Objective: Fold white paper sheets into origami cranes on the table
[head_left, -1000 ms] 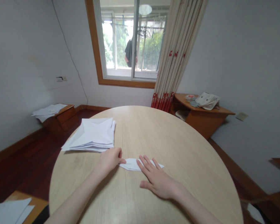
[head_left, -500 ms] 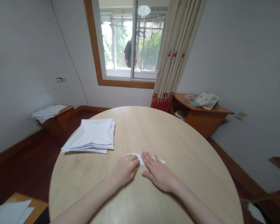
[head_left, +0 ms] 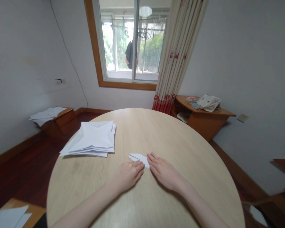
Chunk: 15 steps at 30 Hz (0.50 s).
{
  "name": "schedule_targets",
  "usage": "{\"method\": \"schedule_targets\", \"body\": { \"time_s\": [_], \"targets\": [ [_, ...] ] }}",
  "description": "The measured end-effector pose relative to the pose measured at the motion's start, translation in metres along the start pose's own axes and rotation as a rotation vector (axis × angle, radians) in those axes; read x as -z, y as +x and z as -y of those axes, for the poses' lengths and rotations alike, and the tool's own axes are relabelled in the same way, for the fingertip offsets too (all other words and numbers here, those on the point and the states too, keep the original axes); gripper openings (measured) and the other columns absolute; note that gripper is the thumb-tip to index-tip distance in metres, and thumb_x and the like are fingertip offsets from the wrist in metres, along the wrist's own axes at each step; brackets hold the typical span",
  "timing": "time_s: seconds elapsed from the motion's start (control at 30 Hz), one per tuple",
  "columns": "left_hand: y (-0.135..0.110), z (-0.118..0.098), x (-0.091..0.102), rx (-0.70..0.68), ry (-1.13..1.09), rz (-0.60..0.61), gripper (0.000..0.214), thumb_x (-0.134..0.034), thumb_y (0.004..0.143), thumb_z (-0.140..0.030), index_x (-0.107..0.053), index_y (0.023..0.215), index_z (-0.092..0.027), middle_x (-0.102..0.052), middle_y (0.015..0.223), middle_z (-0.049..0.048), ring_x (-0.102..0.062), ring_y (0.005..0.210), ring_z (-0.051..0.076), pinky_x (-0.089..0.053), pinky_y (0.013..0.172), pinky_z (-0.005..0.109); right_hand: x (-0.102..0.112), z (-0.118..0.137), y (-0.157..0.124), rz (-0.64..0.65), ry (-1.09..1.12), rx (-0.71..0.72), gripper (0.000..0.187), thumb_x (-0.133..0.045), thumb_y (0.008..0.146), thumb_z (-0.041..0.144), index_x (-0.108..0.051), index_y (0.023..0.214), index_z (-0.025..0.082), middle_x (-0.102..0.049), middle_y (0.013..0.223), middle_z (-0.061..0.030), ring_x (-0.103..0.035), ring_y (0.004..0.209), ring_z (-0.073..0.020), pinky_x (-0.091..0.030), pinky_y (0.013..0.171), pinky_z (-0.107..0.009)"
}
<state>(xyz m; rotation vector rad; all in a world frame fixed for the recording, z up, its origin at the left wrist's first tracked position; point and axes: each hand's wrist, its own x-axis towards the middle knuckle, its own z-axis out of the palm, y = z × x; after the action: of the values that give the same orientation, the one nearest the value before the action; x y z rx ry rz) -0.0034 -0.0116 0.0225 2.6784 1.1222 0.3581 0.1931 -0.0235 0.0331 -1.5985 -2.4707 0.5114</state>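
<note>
A small folded piece of white paper (head_left: 142, 158) lies on the round wooden table (head_left: 156, 129), between my two hands. My left hand (head_left: 130, 172) rests flat on its near side, fingers stretched out and lying close together. Over its right end lies my right hand (head_left: 162, 169), fingers extended and pressed down, hiding that end. At the paper's left end, two pointed layers show with a dark gap between them. A stack of creased white paper sheets (head_left: 96, 136) sits to the left on the tabletop.
A low wooden cabinet (head_left: 66, 118) with papers on it stands at the left wall. More white sheets (head_left: 7, 217) lie on a wooden surface at lower left. At back right, a corner desk (head_left: 204, 122) holds a cloth bag (head_left: 209, 103), near the curtain (head_left: 173, 63).
My left fingers have straightened from a curled grip and uncovered the paper's left end. My right hand's fingers have drawn together and now cover its right tip.
</note>
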Motion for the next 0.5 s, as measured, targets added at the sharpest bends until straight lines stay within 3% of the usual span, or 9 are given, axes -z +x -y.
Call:
{"method": "schedule_targets", "body": {
  "time_s": [0.1, 0.23, 0.5],
  "targets": [
    [0.002, 0.004, -0.001, -0.074, 0.039, -0.007, 0.026, -0.040, 0.096, -0.022, -0.062, 0.110, -0.019, -0.065, 0.117, 0.0081, -0.057, 0.114, 0.022, -0.041, 0.099, 0.035, 0.005, 0.002, -0.001, -0.020, 0.025, 0.049, 0.047, -0.030, 0.093, 0.020, -0.047, 0.136, 0.010, -0.038, 0.146, -0.0100, -0.028, 0.139, -0.0209, -0.027, 0.114, -0.040],
    [0.003, 0.008, -0.003, -0.028, 0.105, -0.027, 0.028, -0.044, 0.095, -0.025, -0.062, 0.115, -0.015, -0.061, 0.125, 0.0102, -0.052, 0.120, 0.026, -0.039, 0.103, 0.040, 0.008, 0.002, -0.002, -0.017, 0.043, 0.165, 0.049, -0.037, 0.083, 0.008, -0.058, 0.127, 0.011, -0.045, 0.141, -0.0096, -0.028, 0.138, -0.0212, -0.027, 0.114, -0.039],
    [0.002, 0.014, -0.002, -0.033, 0.105, -0.054, 0.031, -0.044, 0.094, -0.021, -0.059, 0.120, -0.012, -0.057, 0.130, 0.0123, -0.052, 0.118, 0.026, -0.042, 0.100, 0.040, 0.003, -0.005, -0.002, -0.041, 0.056, 0.221, 0.061, -0.038, 0.076, -0.002, -0.054, 0.131, 0.018, -0.049, 0.138, -0.0061, -0.033, 0.136, -0.0183, -0.032, 0.112, -0.037]
  ]
}}
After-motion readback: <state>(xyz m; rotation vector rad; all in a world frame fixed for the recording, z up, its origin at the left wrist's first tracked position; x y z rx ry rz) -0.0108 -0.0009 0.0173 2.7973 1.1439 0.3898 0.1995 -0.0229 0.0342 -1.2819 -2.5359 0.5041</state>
